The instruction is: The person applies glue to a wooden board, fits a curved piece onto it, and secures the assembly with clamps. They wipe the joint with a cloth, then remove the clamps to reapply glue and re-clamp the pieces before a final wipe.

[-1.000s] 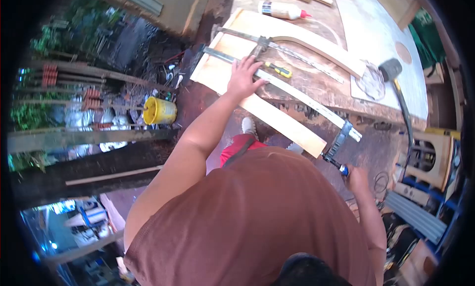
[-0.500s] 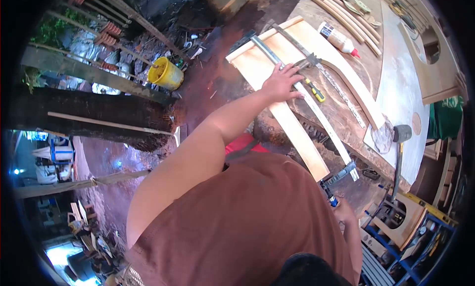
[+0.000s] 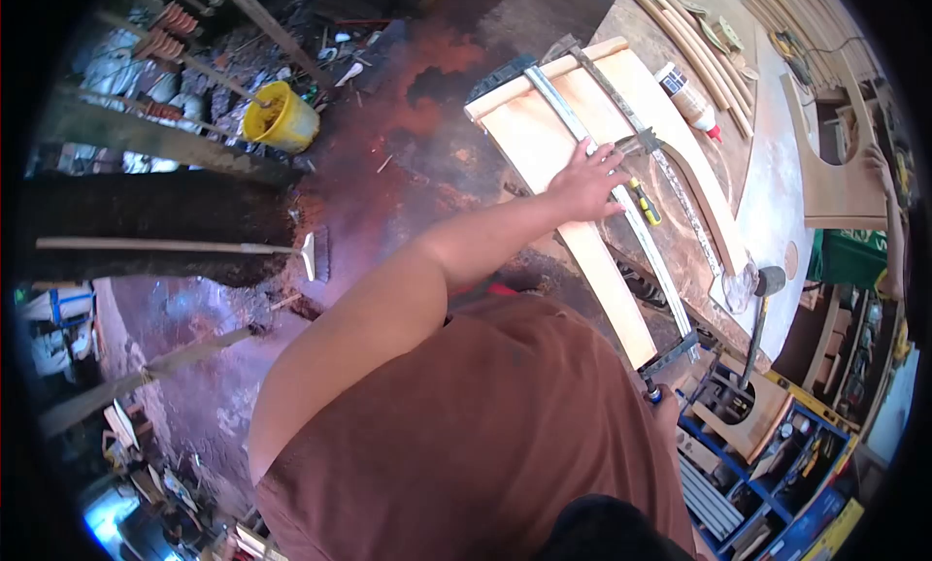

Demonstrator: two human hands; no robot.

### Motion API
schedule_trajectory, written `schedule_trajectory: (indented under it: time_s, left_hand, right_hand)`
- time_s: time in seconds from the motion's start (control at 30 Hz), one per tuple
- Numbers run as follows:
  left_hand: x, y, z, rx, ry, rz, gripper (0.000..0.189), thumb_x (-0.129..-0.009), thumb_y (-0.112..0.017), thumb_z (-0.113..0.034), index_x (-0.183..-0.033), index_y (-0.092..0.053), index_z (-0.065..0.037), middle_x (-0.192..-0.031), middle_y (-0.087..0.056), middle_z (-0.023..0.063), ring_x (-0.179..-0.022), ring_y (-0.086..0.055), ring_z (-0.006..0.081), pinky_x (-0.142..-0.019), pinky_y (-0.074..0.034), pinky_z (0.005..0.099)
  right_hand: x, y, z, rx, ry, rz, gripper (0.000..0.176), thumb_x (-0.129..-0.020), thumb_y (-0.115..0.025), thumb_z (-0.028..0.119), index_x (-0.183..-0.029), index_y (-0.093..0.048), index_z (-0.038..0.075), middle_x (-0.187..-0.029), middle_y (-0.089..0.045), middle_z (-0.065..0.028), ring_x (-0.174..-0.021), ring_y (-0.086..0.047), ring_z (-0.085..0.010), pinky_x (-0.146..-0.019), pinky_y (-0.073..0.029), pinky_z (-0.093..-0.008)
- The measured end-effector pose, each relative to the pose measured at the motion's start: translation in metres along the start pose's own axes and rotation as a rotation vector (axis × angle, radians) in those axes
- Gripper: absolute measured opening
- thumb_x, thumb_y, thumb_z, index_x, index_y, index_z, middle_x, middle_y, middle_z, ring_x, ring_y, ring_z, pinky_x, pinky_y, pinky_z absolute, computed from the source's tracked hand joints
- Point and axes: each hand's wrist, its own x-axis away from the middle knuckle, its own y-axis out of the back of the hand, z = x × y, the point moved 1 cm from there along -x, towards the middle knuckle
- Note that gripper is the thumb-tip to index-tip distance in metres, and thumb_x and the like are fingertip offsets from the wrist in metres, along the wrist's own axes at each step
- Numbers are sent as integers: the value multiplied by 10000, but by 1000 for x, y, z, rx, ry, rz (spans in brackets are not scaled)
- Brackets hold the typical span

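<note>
A long bar clamp [image 3: 643, 219] runs along a pale wooden assembly [image 3: 607, 280] with a curved piece. My left hand [image 3: 586, 184] lies over the clamp's bar, fingers spread, near the middle of the wood. At the near end, the clamp's blue-and-black handle [image 3: 654, 394] is in my right hand [image 3: 668, 415], mostly hidden behind my brown shirt. A second clamp [image 3: 621, 105] crosses the wood farther off. A yellow-and-black screwdriver [image 3: 645, 204] lies just right of my left hand.
A white glue bottle [image 3: 689, 100] with a red tip and several wooden rods [image 3: 704, 56] lie on the bench. A hammer [image 3: 767, 294] rests by a plastic bag [image 3: 740, 287]. On the floor stand a yellow bucket [image 3: 282, 117] and a broom [image 3: 316, 255]. Another person's arm [image 3: 885, 221] is at right.
The view has shifted, so the bench sits a little further right and the floor at left shows more. Both hands keep their places on the clamp. Another person's arm now shows at right.
</note>
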Motion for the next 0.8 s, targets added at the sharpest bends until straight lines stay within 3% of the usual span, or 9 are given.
schedule_trajectory:
  time_s: [0.07,0.23,0.33,0.43,0.5,0.57,0.63,0.73,0.8]
  left_hand:
    - [-1,10,4,43,-18,33,581,-867,-574,-510,-1328,-527,-159,-1475,-378,143,-1424,-232,307,-1144,-105,578]
    - [0,6,5,71,-14,63,564,-858,-619,-440,-1337,-514,-160,-1470,-383,135,-1429,-216,300,-1151,-75,573]
    - [-1,6,6,61,-19,55,566,-861,-613,-439,-1340,-508,-158,-1466,-388,133,-1428,-216,301,-1151,-75,571]
    - [-1,12,1,32,-14,109,568,-878,-588,-451,-1357,-491,-162,-1483,-367,133,-1436,-202,300,-1153,-74,568]
    - [-3,11,-3,5,-13,157,570,-893,-566,-462,-1373,-476,-168,-1499,-347,133,-1444,-187,299,-1156,-69,564]
    - [-3,4,-6,-24,1,61,572,-863,-609,-468,-1344,-506,-177,-1463,-390,135,-1419,-244,318,-1148,-101,580]
    - [-5,1,-11,-54,-4,47,573,-858,-615,-472,-1341,-510,-181,-1460,-394,136,-1415,-253,321,-1148,-105,579]
    - [-5,5,-17,-109,1,36,576,-848,-626,-472,-1333,-515,-182,-1456,-400,135,-1410,-263,324,-1148,-113,576]
    - [-7,4,-24,-125,-5,25,573,-841,-635,-457,-1325,-518,-174,-1455,-401,129,-1409,-264,324,-1149,-115,574]
  right_hand:
    - [4,-11,6,26,-19,-249,221,-759,-733,205,-909,-648,67,-859,-666,-186,-842,-635,-393,-725,-493,-465]
    - [6,-9,16,92,-165,-260,203,-757,-733,203,-887,-663,64,-862,-655,-196,-854,-621,-401,-735,-484,-485]
    - [-2,-9,12,166,-75,-241,195,-756,-728,192,-888,-664,63,-878,-653,-188,-866,-616,-395,-756,-483,-482]
    - [1,-6,5,129,215,-325,208,-787,-718,207,-904,-658,46,-921,-655,-191,-910,-600,-409,-816,-472,-466]
    - [-1,-4,-2,54,186,-333,191,-777,-710,181,-898,-656,43,-872,-659,-196,-870,-619,-405,-780,-486,-471]
    - [-5,-1,-10,119,71,-55,187,-765,-702,161,-903,-654,44,-812,-658,-202,-815,-641,-398,-729,-498,-476]
    - [-10,4,-19,87,136,-40,184,-763,-687,154,-913,-657,51,-779,-654,-207,-780,-652,-393,-684,-501,-473]
    - [-15,17,-10,-34,128,165,191,-790,-673,244,-915,-678,100,-804,-665,-209,-802,-649,-394,-723,-501,-480]
    - [-17,30,-11,-54,185,359,185,-798,-676,244,-897,-670,88,-732,-666,-162,-688,-662,-322,-655,-505,-432]
